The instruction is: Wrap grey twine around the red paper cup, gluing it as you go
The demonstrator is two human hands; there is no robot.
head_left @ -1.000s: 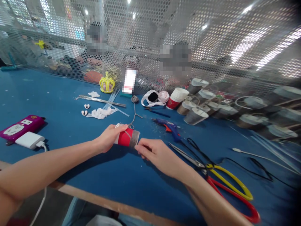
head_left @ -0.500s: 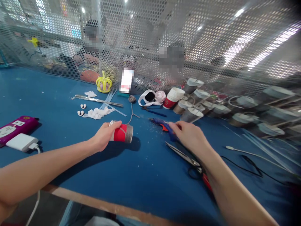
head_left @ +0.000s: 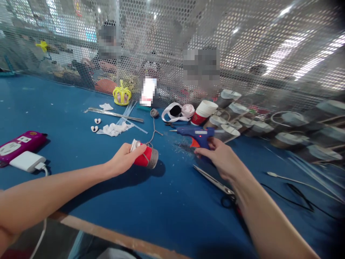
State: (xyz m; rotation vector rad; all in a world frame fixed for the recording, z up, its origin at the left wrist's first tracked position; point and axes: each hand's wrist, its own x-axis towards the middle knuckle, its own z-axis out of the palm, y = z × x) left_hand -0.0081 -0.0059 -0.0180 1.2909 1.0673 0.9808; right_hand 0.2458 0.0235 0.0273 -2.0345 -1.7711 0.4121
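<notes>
Holding the red paper cup steady is the left hand's function: thumb over the red band, fingers wrapped behind. The cup is near the middle of the scene, tilted on its side, its cord-wrapped grey end to the right; its shadow suggests it is raised off the surface. The right hand is closed on the handle of the blue hot-glue gun, nozzle directed left and apart from the cup.

The red indicator is lit; treat the nozzle as hot. For good control, keep the left fingers back from the wrapped end, and press the orange trigger only with the tip close to the work. Keep the grey cord, which leads from the cup's far side toward a small grey ball, clear of the nozzle.

The blue tabletop carries pale specks below the gun. Scissors lie at near right, partly hidden by the right forearm. A stack of paper cups stands at far right, a purple power strip lies at left, and a yellow crown sits at far left. A perforated metal screen bounds the far side; figures beyond it are indistinct.
</notes>
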